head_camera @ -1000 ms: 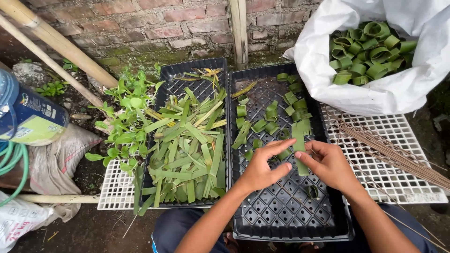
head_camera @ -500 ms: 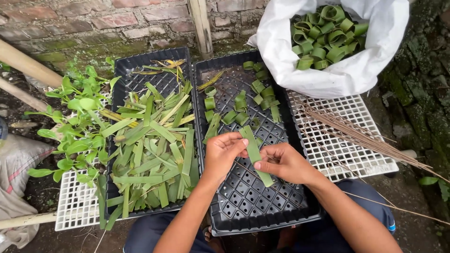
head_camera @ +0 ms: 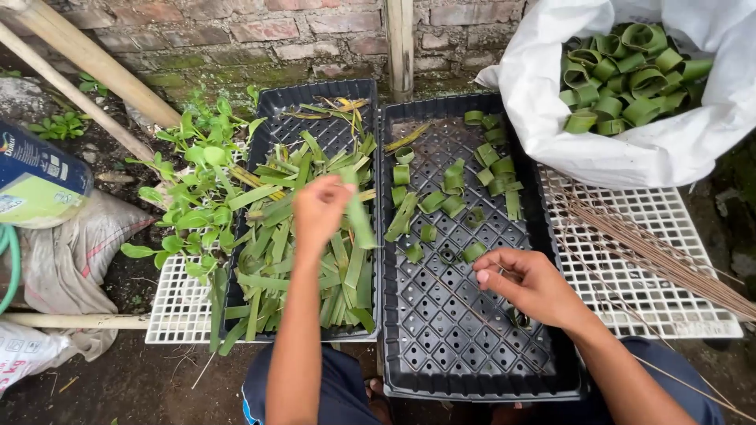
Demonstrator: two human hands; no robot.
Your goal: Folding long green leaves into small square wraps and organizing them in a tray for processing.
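While the left hand (head_camera: 319, 211) pinches one leaf strip (head_camera: 358, 220) above the strip tray (head_camera: 303, 236), the right hand (head_camera: 529, 285) hovers half-curled, empty, over the black tray (head_camera: 465, 346). Advisable: lift the strip clear singly, keeping the rolled leaf rings (head_camera: 453, 182) undisturbed.

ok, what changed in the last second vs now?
The hands have split: both were together on one leaf strip over the right tray. Now the left hand has swung over the left tray and holds a leaf strip above the pile of strips, while the right hand stays low in the right tray. Trays, white sack and sticks unmoved.
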